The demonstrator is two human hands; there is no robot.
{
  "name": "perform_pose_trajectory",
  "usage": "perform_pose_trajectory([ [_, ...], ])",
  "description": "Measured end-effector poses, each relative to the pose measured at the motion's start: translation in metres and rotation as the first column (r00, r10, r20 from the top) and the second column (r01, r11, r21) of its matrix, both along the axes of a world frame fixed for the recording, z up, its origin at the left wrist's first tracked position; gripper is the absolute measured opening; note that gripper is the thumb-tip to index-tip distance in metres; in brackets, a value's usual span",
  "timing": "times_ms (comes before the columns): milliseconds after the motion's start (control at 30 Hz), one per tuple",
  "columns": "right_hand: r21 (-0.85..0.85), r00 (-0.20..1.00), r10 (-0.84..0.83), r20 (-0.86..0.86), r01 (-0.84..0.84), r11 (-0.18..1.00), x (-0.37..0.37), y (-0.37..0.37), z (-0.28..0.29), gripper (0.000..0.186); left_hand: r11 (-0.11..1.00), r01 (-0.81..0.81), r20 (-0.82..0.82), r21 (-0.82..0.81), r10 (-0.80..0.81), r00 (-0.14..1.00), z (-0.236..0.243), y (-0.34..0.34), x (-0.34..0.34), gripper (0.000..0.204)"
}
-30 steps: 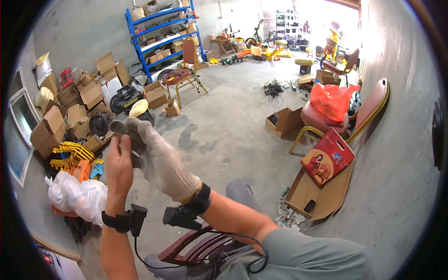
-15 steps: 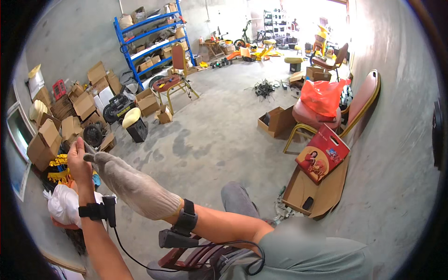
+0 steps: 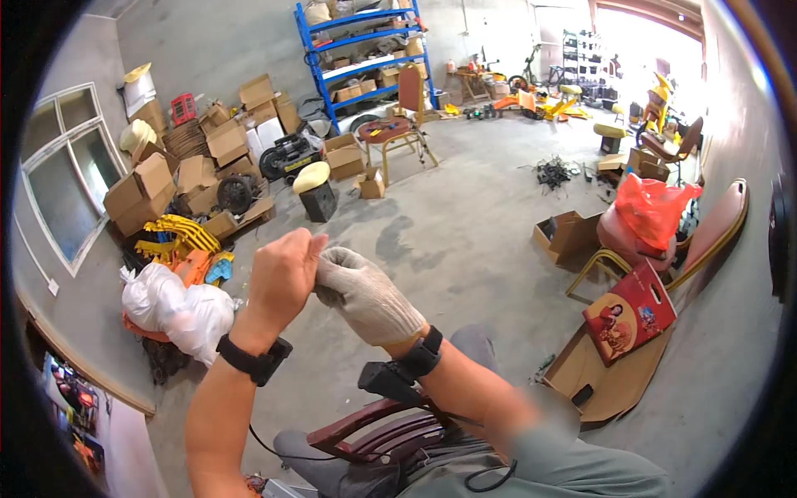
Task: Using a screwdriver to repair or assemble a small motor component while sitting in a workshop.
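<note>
Bare and curled into a fist, my left hand (image 3: 282,278) is raised in front of me with its thumb side up. My right hand (image 3: 365,295) wears a pale knitted work glove, and its bent fingers press together against the left fist. Whatever lies between the two hands is hidden by the fingers. A black strap with a small device (image 3: 256,358) circles my left wrist, and a similar strap (image 3: 415,361) sits below the glove's cuff on my right wrist. Below my arms is a dark red slatted chair back (image 3: 378,432).
White plastic bags (image 3: 178,311) and yellow parts (image 3: 178,235) lie at the left, near cardboard boxes (image 3: 141,195). On the right, a padded chair (image 3: 718,228) bears a red plastic bag (image 3: 656,207). A red gift box (image 3: 629,314) rests in an open carton (image 3: 614,386). Blue shelving (image 3: 365,58) stands behind.
Both hands have come right and closer to me. The gloved fingers were stretched toward the left hand's pinch and are now bent. My view has turned left, showing more of the window.
</note>
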State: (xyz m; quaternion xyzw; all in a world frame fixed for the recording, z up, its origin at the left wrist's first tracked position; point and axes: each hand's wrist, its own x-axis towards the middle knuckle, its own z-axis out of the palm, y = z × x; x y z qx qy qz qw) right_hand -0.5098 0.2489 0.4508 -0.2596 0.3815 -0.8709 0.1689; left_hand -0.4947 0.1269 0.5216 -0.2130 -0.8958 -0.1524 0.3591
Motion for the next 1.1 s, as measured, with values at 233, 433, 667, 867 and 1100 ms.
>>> perform_pose_trajectory([
  [233, -0.001, 0.275, -0.261, -0.925, 0.687, 0.727, -0.011, 0.005, 0.002, 0.041, 0.966, -0.211, -0.331, -0.147, 0.153, 0.931, 0.010, -0.046, -0.042, 0.038],
  [433, 0.197, 0.948, 0.177, -0.266, -0.126, 0.972, 0.035, 0.127, -0.032, 0.059, 0.844, -0.509, -0.156, 0.169, 0.532, 0.832, 0.054, -0.094, -0.050, 0.049],
  [667, 0.072, 0.537, -0.574, -0.618, 0.766, 0.639, -0.008, 0.134, -0.091, 0.074, 0.880, 0.041, 0.677, 0.474, -0.394, 0.622, -0.033, 0.093, -0.063, 0.035],
  [867, 0.382, 0.526, -0.732, -0.433, 0.843, 0.379, -0.018, 0.257, -0.206, 0.036, 0.951, 0.198, 0.810, 0.237, -0.306, 0.501, -0.036, 0.140, -0.047, 0.045],
  [1100, 0.944, 0.795, -0.510, -0.329, 0.295, -0.149, 0.051, 0.354, -0.481, 0.047, 0.942, 0.138, 0.951, -0.307, 0.309, 0.006, -0.096, 0.103, -0.003, 0.048],
])
